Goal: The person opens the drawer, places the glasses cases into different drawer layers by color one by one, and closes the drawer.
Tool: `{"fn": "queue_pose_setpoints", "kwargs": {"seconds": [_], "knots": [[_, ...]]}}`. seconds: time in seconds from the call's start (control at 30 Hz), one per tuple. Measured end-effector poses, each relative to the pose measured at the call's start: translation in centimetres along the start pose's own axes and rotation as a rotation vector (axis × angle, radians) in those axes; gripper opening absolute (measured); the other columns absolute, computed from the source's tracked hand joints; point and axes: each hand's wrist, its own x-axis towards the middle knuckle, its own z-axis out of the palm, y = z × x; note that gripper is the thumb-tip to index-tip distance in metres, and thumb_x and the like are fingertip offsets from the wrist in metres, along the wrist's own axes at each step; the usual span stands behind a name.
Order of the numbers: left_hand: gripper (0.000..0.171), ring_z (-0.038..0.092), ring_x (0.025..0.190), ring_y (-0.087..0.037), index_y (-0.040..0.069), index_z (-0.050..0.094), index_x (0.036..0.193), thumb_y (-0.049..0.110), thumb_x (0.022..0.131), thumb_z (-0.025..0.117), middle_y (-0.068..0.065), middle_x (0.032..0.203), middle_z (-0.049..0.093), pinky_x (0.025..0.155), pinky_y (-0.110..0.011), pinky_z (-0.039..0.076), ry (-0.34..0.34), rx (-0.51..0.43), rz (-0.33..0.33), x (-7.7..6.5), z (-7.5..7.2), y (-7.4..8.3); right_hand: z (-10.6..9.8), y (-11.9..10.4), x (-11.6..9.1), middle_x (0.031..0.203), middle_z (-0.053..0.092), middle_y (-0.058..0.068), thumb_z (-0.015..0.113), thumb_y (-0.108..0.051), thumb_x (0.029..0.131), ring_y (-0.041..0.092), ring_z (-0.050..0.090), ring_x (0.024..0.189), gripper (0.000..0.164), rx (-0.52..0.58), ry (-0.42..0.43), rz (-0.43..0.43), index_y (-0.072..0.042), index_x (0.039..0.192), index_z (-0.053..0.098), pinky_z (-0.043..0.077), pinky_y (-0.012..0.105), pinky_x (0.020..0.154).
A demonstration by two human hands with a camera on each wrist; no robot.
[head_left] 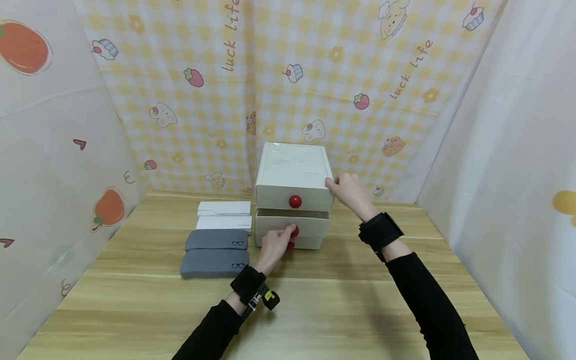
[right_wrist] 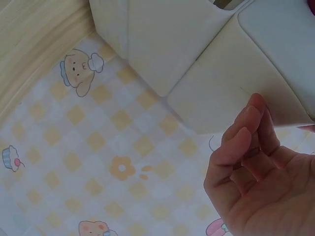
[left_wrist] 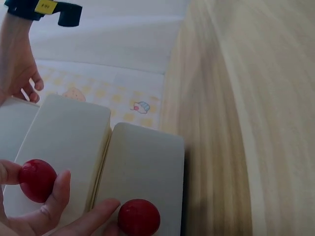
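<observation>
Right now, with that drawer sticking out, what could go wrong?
The left hand pinches the middle red knob, so pulling the partly open drawer too far might make it drop out. The white cabinet might also slide or tip forward, unless the right hand at its upper corner steadies it.

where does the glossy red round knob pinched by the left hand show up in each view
Head: knob, just below centre, pinched by the left hand.
Left wrist: knob at lower left.
Right wrist: not in it; another red knob peeks in top right.
Shared landmark: yellow-and-white checked cloth backdrop.
</observation>
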Motion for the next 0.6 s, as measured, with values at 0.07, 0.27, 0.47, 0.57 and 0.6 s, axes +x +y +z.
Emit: {"fn": "queue_pose_setpoints", "kwargs": {"seconds": [0.07, 0.27, 0.47, 0.57, 0.6], "knots": [[0.053, 0.06, 0.081, -0.019, 0.004, 0.074, 0.093, 0.05, 0.094, 0.049, -0.012, 0.093, 0.074, 0.066, -0.023, 0.036, -0.003, 0.017, 0.014, -0.3, 0.0, 0.0, -0.1, 0.0, 0.0, 0.048, 0.029, -0.004, 0.043, -0.034, 0.092, 0.013, 0.028, 0.047, 0.046, -0.006, 0.005, -0.008, -0.015, 0.052, 0.031, 0.023, 0.024, 0.045], [0.055, 0.056, 0.078, -0.016, 0.003, 0.074, 0.09, 0.05, 0.095, 0.047, -0.014, 0.094, 0.073, 0.066, -0.023, 0.034, -0.022, 0.053, 0.041, -1.2, -0.2, -0.3, -0.1, 0.1, 0.0, 0.048, 0.029, -0.004, 0.043, -0.033, 0.092, 0.013, 0.027, 0.047, 0.045, -0.003, 0.016, -0.007, -0.015, 0.052, 0.031, 0.022, 0.024, 0.046], [0.054, 0.06, 0.097, -0.02, 0.006, 0.073, 0.097, 0.052, 0.095, 0.046, -0.011, 0.096, 0.074, 0.074, -0.026, 0.036, -0.07, 0.052, 0.022, -2.6, -0.6, -0.5, -0.1, 0.1, 0.0, 0.049, 0.03, -0.004, 0.043, -0.035, 0.092, 0.013, 0.027, 0.047, 0.045, -0.024, 0.014, -0.004, -0.015, 0.053, 0.032, 0.021, 0.024, 0.046], [0.054, 0.062, 0.104, -0.022, 0.007, 0.073, 0.101, 0.053, 0.095, 0.045, -0.01, 0.096, 0.074, 0.076, -0.026, 0.037, -0.096, 0.06, 0.026, -3.5, -0.9, -0.7, -0.1, 0.1, 0.0, 0.049, 0.03, -0.004, 0.043, -0.035, 0.092, 0.013, 0.027, 0.047, 0.045, -0.021, 0.008, 0.0, -0.015, 0.053, 0.033, 0.021, 0.024, 0.045], [0.055, 0.062, 0.102, -0.021, 0.007, 0.073, 0.101, 0.054, 0.095, 0.045, -0.01, 0.096, 0.074, 0.075, -0.026, 0.037, -0.104, 0.066, 0.029, -3.7, -1.0, -0.7, -0.1, 0.1, 0.0, 0.048, 0.029, -0.004, 0.043, -0.035, 0.092, 0.012, 0.026, 0.046, 0.045, -0.017, 0.002, 0.002, -0.015, 0.053, 0.033, 0.02, 0.024, 0.045]]}}
